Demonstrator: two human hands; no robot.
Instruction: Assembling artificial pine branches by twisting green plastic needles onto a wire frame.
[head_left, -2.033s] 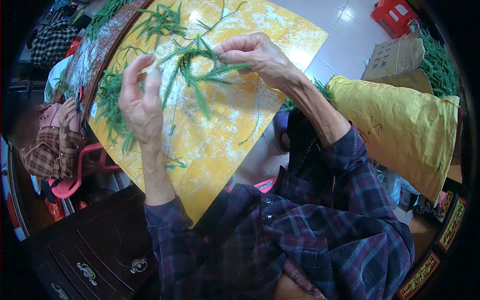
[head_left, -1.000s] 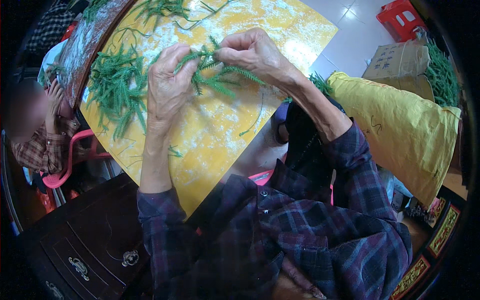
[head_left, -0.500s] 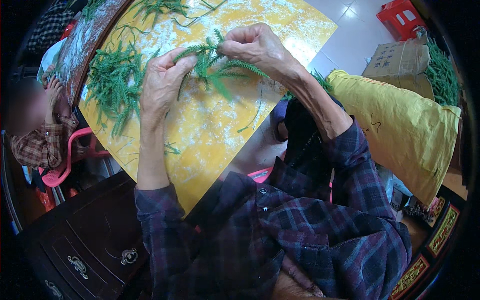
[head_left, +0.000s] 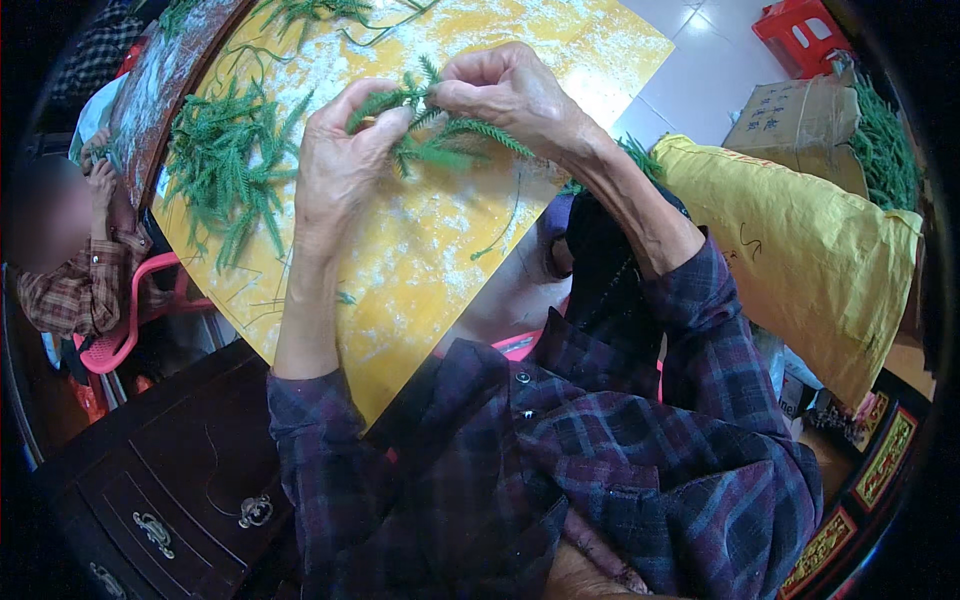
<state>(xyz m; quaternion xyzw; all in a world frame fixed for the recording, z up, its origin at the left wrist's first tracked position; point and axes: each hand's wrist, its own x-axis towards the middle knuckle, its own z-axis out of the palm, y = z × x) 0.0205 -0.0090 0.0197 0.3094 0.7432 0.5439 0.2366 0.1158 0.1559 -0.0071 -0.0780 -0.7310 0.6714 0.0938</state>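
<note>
Above the yellow tabletop (head_left: 400,270), a green artificial pine sprig (head_left: 440,145) hangs between my two hands. My left hand (head_left: 345,150) is closed around its left part, thumb against the fingers. With thumb and forefinger, my right hand (head_left: 515,100) pinches the sprig near its centre, close to the left fingertips. Several needle-covered arms spread out below the grip; one reaches right beneath my right hand. Just left of my left hand lies a pile of similar green sprigs (head_left: 230,170). White powdery flecks cover much of the table.
More sprigs (head_left: 315,10) lie at the table's far side. To the right are a large yellow sack (head_left: 790,260), a cardboard box (head_left: 795,125) with greenery and a red stool (head_left: 805,38). Another person's hand (head_left: 100,185) shows at left, near a pink chair (head_left: 125,330). Dark drawers (head_left: 180,480) stand lower left.
My left hand has turned slightly and its thumb has shifted up toward my right fingertips. The sprig's hanging arms have swung up a little. Both hands still hold it.
</note>
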